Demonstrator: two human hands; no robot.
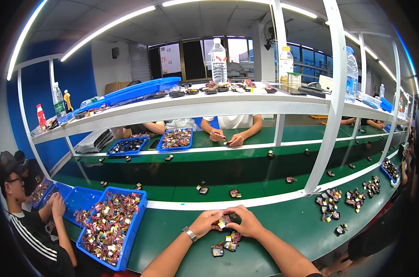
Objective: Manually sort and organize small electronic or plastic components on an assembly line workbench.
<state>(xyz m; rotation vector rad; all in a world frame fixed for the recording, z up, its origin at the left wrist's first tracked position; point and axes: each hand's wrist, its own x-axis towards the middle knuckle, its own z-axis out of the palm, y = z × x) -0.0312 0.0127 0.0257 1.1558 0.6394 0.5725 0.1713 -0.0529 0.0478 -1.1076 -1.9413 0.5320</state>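
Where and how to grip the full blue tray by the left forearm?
Probably two-handed, by the raised rim of the full tray, from its right: that wall is exposed, while another blue tray crowds its left. Small parts fill it: keep level.

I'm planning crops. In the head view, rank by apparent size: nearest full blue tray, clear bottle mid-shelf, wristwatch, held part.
1. Blue tray
2. Clear bottle
Wristwatch and held part: too alike to rank.
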